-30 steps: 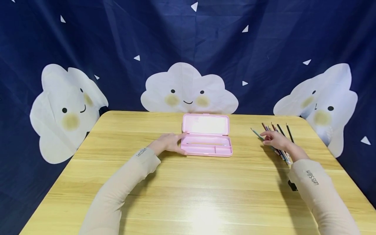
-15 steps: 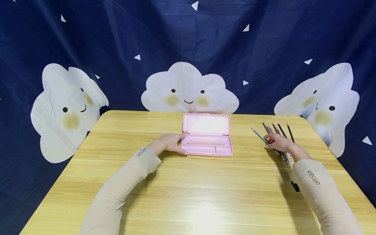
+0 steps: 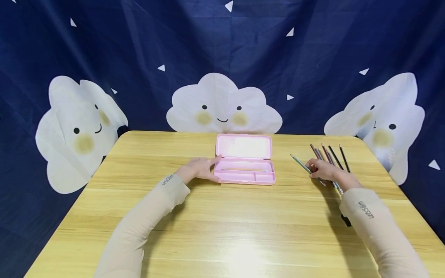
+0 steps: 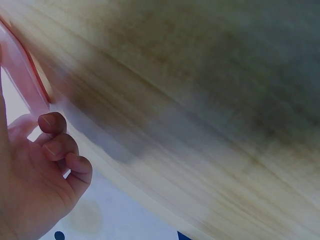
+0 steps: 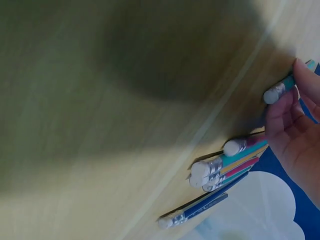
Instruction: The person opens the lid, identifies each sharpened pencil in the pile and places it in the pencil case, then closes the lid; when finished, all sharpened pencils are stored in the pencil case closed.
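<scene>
Pretty plain getup: a cream left sleeve (image 3: 142,220) and a matching right sleeve (image 3: 382,231), each ending in a loose, kinda baggy cuff (image 3: 181,190) just behind the bare left hand (image 3: 199,169) and the bare right hand (image 3: 324,170). There's dark lettering (image 3: 167,180) printed on both sleeves close behind the hands, looks like "Let's Slim", and the fabric bunches into creases further back. Also a small black bit (image 3: 346,220) pokes out under the right sleeve, can't tell what it is.
</scene>
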